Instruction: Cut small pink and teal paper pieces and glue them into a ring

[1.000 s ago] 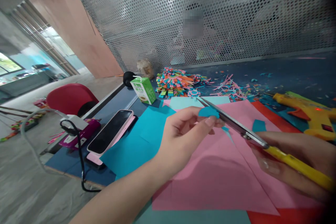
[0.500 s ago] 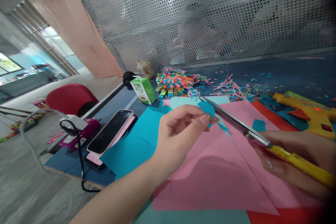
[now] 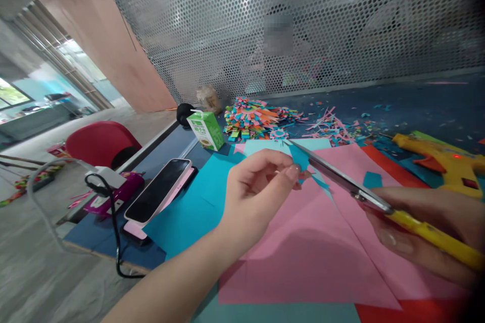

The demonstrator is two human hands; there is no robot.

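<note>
My left hand [image 3: 257,189] pinches a small blue paper piece [image 3: 301,155] between thumb and fingers, above a pink paper sheet [image 3: 310,247]. My right hand [image 3: 424,232] grips yellow-handled scissors [image 3: 364,194]; their metal blades run up and left into the blue piece. A thin blue sliver [image 3: 322,181] hangs below the blades. Another small blue scrap [image 3: 372,179] lies on the pink sheet beside the scissors.
A yellow glue gun [image 3: 447,161] lies at the right. A phone [image 3: 159,189], a green drink carton [image 3: 206,129], a heap of coloured paper strips [image 3: 253,117] and blue sheets [image 3: 197,202] sit on the table. A perforated metal screen [image 3: 303,25] stands behind, with a person beyond it.
My left hand has turned the blue piece, which now shows narrower and sits further onto the blades. The scissors have shifted slightly.
</note>
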